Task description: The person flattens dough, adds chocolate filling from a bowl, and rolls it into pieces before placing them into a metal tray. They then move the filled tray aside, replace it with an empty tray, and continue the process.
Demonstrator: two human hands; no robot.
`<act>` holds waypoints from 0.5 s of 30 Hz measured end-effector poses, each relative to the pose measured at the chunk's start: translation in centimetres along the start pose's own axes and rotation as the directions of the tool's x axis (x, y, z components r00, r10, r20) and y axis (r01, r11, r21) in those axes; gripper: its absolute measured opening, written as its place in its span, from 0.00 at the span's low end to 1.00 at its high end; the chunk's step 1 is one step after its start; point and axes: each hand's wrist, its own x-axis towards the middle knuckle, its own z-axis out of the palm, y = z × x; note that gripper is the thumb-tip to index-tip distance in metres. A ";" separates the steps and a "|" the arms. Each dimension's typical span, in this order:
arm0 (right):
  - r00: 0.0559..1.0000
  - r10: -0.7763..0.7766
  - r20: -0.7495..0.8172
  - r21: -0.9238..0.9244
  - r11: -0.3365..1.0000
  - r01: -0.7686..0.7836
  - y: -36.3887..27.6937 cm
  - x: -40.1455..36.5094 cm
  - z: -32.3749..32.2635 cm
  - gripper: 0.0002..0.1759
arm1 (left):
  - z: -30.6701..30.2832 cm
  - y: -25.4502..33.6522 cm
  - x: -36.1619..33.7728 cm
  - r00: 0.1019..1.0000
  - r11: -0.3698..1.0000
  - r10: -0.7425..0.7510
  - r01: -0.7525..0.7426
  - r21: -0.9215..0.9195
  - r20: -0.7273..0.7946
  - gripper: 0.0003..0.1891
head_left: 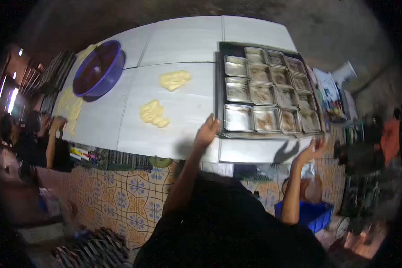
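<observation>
A large black baking tray lies on the white tiled table, filled with rows of square metal tins. Some of the tins have brownish residue on their bottoms. At the tray's near left edge, my left hand has its fingers closed on the rim. My right hand is off the tray's near right corner, fingers apart and holding nothing; its shadow falls on the tabletop. To the left of the tray lie two pale yellow dough-like lumps, apart from each other.
A purple basin stands at the table's left, beside flattened yellow material. Another person's arm reaches the left edge. A blue crate sits on the patterned floor. Packages lie beyond the table's right side.
</observation>
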 end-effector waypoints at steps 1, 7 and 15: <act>0.948 -0.281 0.149 -0.060 0.954 0.293 -0.8 -2.7 0.6 0.24 | -2.7 -0.3 -0.4 0.995 0.996 0.085 -0.084 0.019 -0.047 0.13; 0.189 0.060 0.980 -0.078 0.993 0.089 -6.8 -28.3 14.4 0.21 | -22.0 0.0 -1.4 0.935 0.996 0.089 -0.075 0.054 -0.343 0.14; 0.296 -0.038 0.954 -0.072 0.933 0.353 -0.8 -42.0 25.3 0.20 | -30.0 0.2 5.0 0.923 0.833 0.225 -0.349 0.429 0.313 0.31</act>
